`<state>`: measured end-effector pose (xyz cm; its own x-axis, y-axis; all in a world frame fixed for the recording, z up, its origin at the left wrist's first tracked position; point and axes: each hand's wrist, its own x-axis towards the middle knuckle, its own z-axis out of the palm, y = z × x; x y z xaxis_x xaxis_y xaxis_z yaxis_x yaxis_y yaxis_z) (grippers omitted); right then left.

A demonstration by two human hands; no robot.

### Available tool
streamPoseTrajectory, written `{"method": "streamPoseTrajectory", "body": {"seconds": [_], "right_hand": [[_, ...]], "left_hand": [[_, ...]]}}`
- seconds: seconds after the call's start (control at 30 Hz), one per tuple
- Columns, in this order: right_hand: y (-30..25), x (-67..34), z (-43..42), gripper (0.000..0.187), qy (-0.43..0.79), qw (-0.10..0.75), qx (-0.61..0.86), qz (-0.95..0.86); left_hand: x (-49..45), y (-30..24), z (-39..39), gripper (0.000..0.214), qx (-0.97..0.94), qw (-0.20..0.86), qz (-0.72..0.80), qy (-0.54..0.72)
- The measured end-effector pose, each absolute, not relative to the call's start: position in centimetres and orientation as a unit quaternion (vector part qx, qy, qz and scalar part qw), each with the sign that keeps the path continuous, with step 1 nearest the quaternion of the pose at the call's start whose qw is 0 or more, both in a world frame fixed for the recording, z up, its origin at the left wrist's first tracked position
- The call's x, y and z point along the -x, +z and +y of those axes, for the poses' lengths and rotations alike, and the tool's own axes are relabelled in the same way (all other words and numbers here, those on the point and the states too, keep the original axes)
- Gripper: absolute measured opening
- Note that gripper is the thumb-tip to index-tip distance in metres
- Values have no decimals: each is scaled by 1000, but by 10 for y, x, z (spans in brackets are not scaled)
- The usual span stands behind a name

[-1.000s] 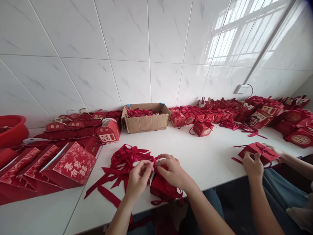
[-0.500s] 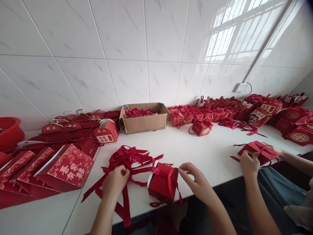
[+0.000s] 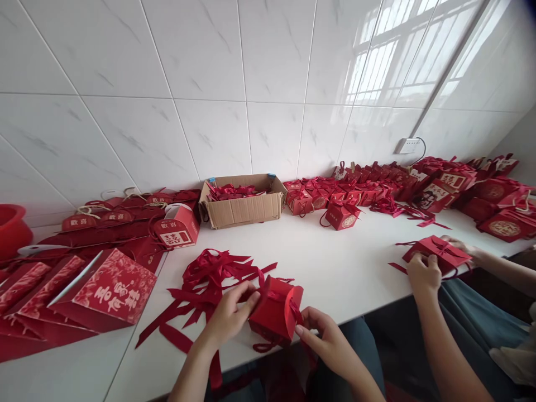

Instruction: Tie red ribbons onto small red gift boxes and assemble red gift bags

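Note:
A small red gift box (image 3: 272, 315) stands at the table's front edge between my hands, with a red ribbon (image 3: 295, 310) across its top and down its right side. My left hand (image 3: 232, 315) is closed, thumb and fingers at the box's upper left edge. On the other side, my right hand (image 3: 326, 338) pinches the ribbon close to the box's right face; part of the ribbon is hidden behind the fingers. Loose red ribbons (image 3: 213, 273) lie in a tangled heap just beyond my left hand, some strips hanging over the edge.
At right, another person's hands (image 3: 425, 273) hold a red box (image 3: 438, 254). A cardboard carton (image 3: 243, 212) of ribbons stands by the wall, with rows of finished boxes (image 3: 343, 215) to its right. Larger red boxes (image 3: 119, 290) and a red basin (image 3: 12, 231) are at left.
My left hand has moved right from the ribbon heap to the box. My right hand has come down onto the ribbon at its side. The pale inside at the box's left no longer shows.

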<state>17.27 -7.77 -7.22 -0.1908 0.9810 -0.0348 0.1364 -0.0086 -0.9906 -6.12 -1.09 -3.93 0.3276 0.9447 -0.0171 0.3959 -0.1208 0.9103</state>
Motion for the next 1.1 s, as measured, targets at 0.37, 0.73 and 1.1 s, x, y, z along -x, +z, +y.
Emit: {"method": "streamPoseTrajectory", "body": {"seconds": [0.37,0.73,1.1], "right_hand": [[-94,-204,-70,41,674,504,384,-379],[-82,-217,-60,45,512,469,562,-450],[-75,-214,-91,48,545,429,540,-477]], "left_hand": [[45,-45,-16,43,-651,504,464,327],[52,-57,-19,34,-660,455,495,336],[58,-51,-64,53,-547,477,607,323]]}}
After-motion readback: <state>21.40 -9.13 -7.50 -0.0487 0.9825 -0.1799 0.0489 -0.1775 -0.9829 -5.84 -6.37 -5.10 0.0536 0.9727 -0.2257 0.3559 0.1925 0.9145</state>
